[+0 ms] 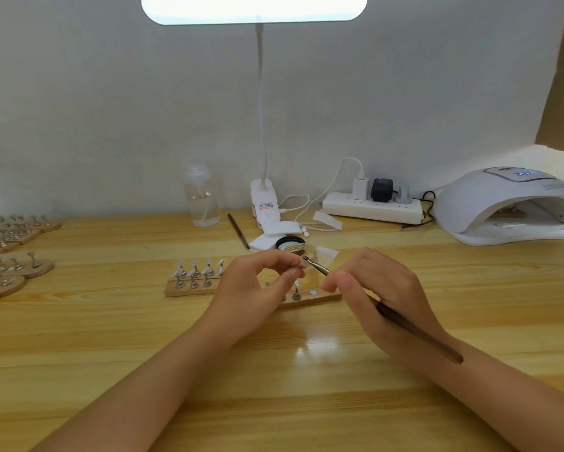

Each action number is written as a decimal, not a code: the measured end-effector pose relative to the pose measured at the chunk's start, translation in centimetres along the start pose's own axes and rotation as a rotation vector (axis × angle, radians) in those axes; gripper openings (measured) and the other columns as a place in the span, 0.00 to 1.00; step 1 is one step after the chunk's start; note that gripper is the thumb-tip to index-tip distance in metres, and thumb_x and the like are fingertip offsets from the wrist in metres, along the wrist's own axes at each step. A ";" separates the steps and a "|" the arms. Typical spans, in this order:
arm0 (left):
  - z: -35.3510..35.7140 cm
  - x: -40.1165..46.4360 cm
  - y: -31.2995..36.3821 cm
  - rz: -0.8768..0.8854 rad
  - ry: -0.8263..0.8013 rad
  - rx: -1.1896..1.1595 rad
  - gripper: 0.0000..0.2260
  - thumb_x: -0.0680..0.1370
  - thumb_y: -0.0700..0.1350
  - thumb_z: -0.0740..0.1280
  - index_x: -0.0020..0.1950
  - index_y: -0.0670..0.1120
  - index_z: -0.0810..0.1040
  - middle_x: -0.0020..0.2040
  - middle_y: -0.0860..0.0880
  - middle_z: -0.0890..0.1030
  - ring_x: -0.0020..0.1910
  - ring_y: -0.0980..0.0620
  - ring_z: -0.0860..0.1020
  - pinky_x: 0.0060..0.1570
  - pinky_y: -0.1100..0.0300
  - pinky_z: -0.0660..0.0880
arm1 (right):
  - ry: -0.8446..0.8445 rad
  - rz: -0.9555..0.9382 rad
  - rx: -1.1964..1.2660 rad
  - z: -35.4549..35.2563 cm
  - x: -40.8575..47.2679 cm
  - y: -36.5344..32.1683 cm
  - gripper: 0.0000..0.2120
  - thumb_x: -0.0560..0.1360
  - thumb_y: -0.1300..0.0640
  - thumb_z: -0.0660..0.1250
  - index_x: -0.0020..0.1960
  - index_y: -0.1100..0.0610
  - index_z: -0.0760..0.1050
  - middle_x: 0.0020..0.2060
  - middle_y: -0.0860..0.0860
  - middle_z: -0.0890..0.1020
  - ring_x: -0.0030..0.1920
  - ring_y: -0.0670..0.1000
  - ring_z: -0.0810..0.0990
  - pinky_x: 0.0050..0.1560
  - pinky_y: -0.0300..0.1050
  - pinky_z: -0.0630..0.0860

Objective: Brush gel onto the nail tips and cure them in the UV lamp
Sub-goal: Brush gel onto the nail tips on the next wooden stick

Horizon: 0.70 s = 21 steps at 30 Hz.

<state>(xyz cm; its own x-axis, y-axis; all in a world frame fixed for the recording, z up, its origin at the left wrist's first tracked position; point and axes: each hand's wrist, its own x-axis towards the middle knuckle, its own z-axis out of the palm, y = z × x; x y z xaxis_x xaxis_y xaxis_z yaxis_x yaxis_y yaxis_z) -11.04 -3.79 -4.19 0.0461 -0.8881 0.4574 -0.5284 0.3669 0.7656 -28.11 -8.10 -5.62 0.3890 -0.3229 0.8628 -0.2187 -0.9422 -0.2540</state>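
Observation:
My right hand grips a thin brown gel brush, its tip pointing up-left toward my left hand. My left hand pinches something small at its fingertips, most likely a nail tip on its metal stand; the item itself is mostly hidden. Under both hands lies a wooden holder strip with several nail tips on metal stands. An open clear gel jar stands just behind the hands. The white UV lamp sits at the far right with another strip inside its opening.
More wooden strips with nail stands crowd the table's left edge. A clear pump bottle, a white clip desk lamp, a power strip, white wipes and a second brush line the back.

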 end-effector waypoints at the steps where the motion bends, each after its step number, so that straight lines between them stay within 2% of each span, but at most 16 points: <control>1: 0.0 0.0 0.0 0.004 -0.003 0.004 0.06 0.73 0.41 0.69 0.43 0.52 0.80 0.40 0.53 0.82 0.43 0.61 0.77 0.47 0.74 0.70 | -0.013 0.005 0.003 0.0 0.0 0.0 0.22 0.80 0.50 0.52 0.39 0.58 0.80 0.31 0.48 0.80 0.33 0.50 0.77 0.35 0.45 0.72; 6: 0.0 0.0 -0.1 0.006 0.000 0.021 0.07 0.73 0.39 0.69 0.44 0.52 0.81 0.40 0.54 0.82 0.42 0.62 0.77 0.47 0.75 0.69 | 0.017 0.051 0.096 -0.4 0.0 -0.3 0.27 0.81 0.48 0.49 0.34 0.57 0.79 0.29 0.40 0.73 0.31 0.37 0.70 0.35 0.29 0.67; 8: 0.0 0.0 -0.1 0.020 0.004 0.029 0.08 0.73 0.39 0.69 0.44 0.54 0.80 0.40 0.54 0.82 0.42 0.62 0.77 0.46 0.74 0.70 | 0.027 0.045 0.078 -0.3 0.1 -0.4 0.25 0.80 0.48 0.50 0.35 0.57 0.79 0.29 0.42 0.75 0.31 0.40 0.72 0.34 0.32 0.68; 11: 0.0 0.0 -0.1 0.037 -0.004 0.052 0.09 0.73 0.39 0.69 0.44 0.55 0.80 0.39 0.55 0.82 0.41 0.62 0.77 0.46 0.72 0.71 | -0.002 0.019 0.000 0.0 0.2 -0.3 0.19 0.78 0.52 0.56 0.37 0.57 0.80 0.28 0.48 0.78 0.30 0.49 0.75 0.32 0.43 0.70; 16: -0.1 0.0 -0.4 0.030 0.002 0.046 0.08 0.73 0.38 0.68 0.45 0.51 0.81 0.41 0.55 0.82 0.43 0.62 0.78 0.47 0.73 0.71 | 0.036 0.041 0.079 -0.4 0.0 -0.4 0.26 0.80 0.48 0.52 0.31 0.57 0.78 0.24 0.48 0.77 0.26 0.44 0.72 0.29 0.40 0.70; 19: 0.0 0.0 -0.1 0.056 -0.010 0.032 0.08 0.73 0.38 0.68 0.46 0.52 0.81 0.42 0.58 0.82 0.44 0.64 0.78 0.48 0.72 0.72 | 0.089 0.078 -0.011 -0.4 0.3 -0.4 0.12 0.74 0.52 0.62 0.39 0.58 0.79 0.32 0.49 0.79 0.34 0.45 0.76 0.36 0.39 0.72; 21: 0.1 -0.2 0.1 0.078 -0.016 0.017 0.09 0.73 0.39 0.68 0.45 0.54 0.80 0.42 0.61 0.82 0.46 0.64 0.78 0.52 0.66 0.72 | 0.045 0.183 -0.036 -0.2 0.5 -0.5 0.11 0.70 0.49 0.66 0.47 0.55 0.78 0.41 0.48 0.80 0.42 0.44 0.77 0.45 0.35 0.72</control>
<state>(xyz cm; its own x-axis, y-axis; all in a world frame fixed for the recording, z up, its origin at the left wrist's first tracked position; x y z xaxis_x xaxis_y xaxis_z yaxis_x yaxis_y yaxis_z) -11.16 -3.65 -4.26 -0.0095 -0.8612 0.5081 -0.5444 0.4307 0.7198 -27.96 -7.77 -4.93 0.2993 -0.4831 0.8228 -0.3140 -0.8642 -0.3931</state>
